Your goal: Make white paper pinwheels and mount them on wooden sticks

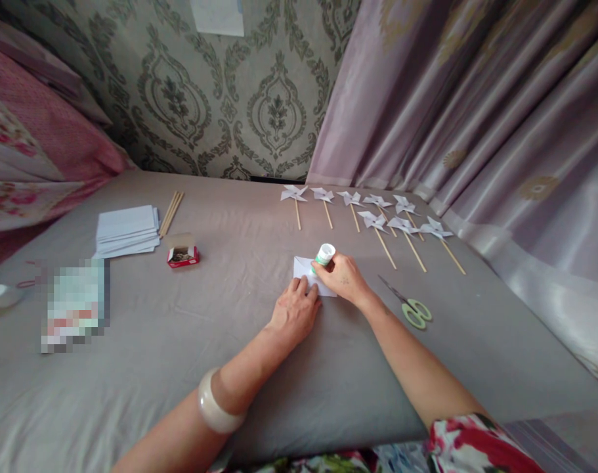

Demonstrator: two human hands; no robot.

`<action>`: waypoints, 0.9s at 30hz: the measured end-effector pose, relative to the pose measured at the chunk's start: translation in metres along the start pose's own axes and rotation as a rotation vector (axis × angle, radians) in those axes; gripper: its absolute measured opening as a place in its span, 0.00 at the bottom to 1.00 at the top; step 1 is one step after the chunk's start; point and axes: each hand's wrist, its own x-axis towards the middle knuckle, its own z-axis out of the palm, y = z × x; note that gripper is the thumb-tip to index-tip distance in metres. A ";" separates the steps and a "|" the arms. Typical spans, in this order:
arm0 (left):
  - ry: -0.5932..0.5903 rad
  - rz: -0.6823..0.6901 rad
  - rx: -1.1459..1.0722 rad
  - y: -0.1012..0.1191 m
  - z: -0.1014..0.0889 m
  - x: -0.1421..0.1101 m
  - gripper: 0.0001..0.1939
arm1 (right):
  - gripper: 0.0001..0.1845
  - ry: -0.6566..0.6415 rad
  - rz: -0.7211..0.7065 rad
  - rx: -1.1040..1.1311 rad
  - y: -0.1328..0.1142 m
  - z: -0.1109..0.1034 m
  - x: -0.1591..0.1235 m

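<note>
Left hand point(295, 307) presses the paper point(302, 265) flat on the cloth, fingers slightly spread — right fingers grip the glue stick point(324, 255) over it; uneven pressure could wrinkle or shift the sheet.

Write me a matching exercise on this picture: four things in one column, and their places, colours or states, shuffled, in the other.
Things
1. Scissors
2. Glue stick
3. Small box
4. Bangle

Places, colours, states
A. Around the left forearm
B. Red, open at the top
C. To the right of the right hand, with pale green handles
D. Held in the right hand

Right pairs: 1-C, 2-D, 3-B, 4-A
</note>
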 end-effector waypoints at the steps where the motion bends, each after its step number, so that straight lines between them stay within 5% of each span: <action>1: -0.001 0.002 0.002 0.000 0.000 0.000 0.14 | 0.11 -0.013 0.002 0.006 0.000 -0.002 -0.001; 21: -0.073 -0.020 0.055 0.003 -0.004 0.001 0.16 | 0.12 0.021 -0.045 0.003 0.002 0.004 -0.003; 27: -0.086 -0.015 0.088 0.002 -0.004 0.000 0.17 | 0.13 -0.047 -0.012 -0.006 0.013 -0.010 -0.003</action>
